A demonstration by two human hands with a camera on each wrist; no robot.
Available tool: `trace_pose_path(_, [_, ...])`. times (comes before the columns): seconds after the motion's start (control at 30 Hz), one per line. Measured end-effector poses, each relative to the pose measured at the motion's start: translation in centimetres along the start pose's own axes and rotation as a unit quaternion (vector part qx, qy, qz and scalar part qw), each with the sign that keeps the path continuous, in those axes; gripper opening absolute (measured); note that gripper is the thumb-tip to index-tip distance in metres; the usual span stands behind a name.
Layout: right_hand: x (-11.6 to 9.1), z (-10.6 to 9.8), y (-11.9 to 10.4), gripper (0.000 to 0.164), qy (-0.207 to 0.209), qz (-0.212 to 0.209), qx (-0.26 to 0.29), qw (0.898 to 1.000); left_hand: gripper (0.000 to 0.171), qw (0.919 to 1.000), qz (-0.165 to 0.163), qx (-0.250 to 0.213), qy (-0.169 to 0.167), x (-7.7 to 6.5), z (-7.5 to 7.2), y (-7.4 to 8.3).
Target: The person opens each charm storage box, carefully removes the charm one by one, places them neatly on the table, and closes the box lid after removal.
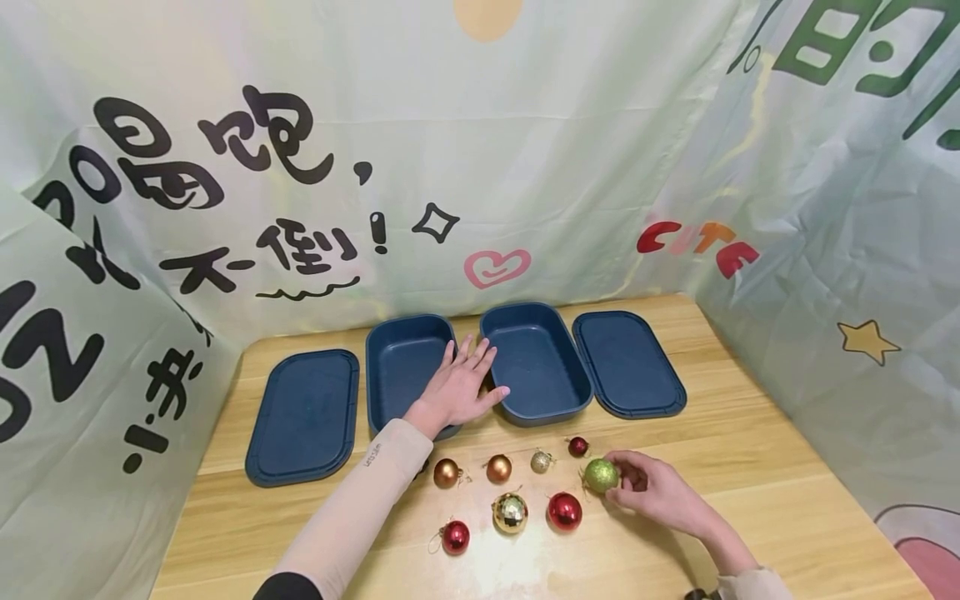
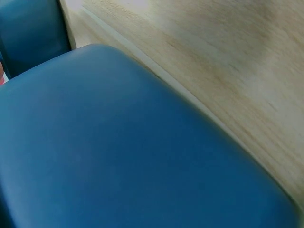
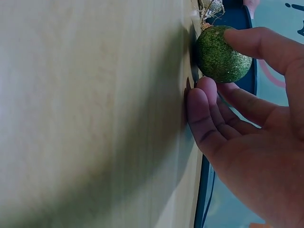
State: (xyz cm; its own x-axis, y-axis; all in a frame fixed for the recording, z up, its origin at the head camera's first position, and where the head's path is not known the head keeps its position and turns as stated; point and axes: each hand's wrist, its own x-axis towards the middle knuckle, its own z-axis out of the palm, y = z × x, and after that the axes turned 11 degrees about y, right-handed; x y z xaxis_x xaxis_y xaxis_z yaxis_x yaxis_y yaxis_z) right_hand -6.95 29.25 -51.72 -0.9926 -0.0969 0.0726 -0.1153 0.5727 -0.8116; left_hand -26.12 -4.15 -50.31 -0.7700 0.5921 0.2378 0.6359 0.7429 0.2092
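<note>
My right hand (image 1: 660,493) pinches a glittery green Christmas bauble (image 1: 602,476) between thumb and fingers, low over the table. In the right wrist view, the thumb lies on the green bauble (image 3: 222,57) and the other fingers curl beneath it. My left hand (image 1: 459,390) reaches across two open navy boxes with its fingers spread, over the right rim of the left box (image 1: 397,367) and at the near left corner of the right box (image 1: 536,371). A blue box wall (image 2: 118,142) fills most of the left wrist view.
Navy lids lie flat on either side, a left lid (image 1: 303,417) and a right lid (image 1: 630,364). More baubles sit in front of the boxes: red (image 1: 564,512), mirrored gold (image 1: 510,512), copper (image 1: 447,473) and several others. A printed cloth (image 1: 585,183) hangs behind the wooden table (image 1: 750,467).
</note>
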Motion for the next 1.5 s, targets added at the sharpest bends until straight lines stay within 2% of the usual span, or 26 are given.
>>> trace_pose_path(0.8, [-0.13, -0.38, -0.11, 0.047, -0.013, 0.016, 0.008, 1.0, 0.088, 1.0, 0.0, 0.001, -0.002, -0.03, 0.01, -0.01])
trace_pose_path(1.27, [-0.02, -0.43, -0.15, 0.047, -0.014, 0.006, 0.012, 1.0, 0.086, 1.0, 0.003, 0.0, -0.001, -0.02, -0.19, 0.04])
trace_pose_path(1.5, [0.05, -0.89, -0.18, 0.052, -0.035, -0.009, 0.016, 0.999, 0.088, 1.0, 0.002, 0.002, -0.003, 0.04, -0.09, -0.03])
